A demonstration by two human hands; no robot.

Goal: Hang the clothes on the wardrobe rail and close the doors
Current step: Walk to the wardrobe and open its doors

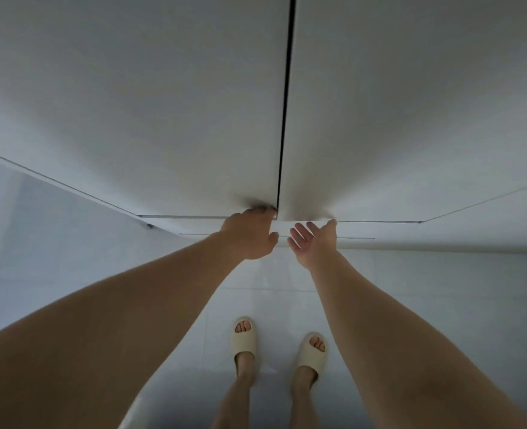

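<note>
No readable text, labels, brands, numbers or signs anywhere: none on the plain white wardrobe doors [163, 119], none on the pale slippers [243, 339], none on the tiled floor [426, 289]

A pale tiled floor [411, 292] with faint grout lines spreads below. On it stand two bare-legged feet in cream open-toed slippers, the left slipper [243, 339] slightly ahead of the right slipper [312, 351], toes showing through both.
</note>
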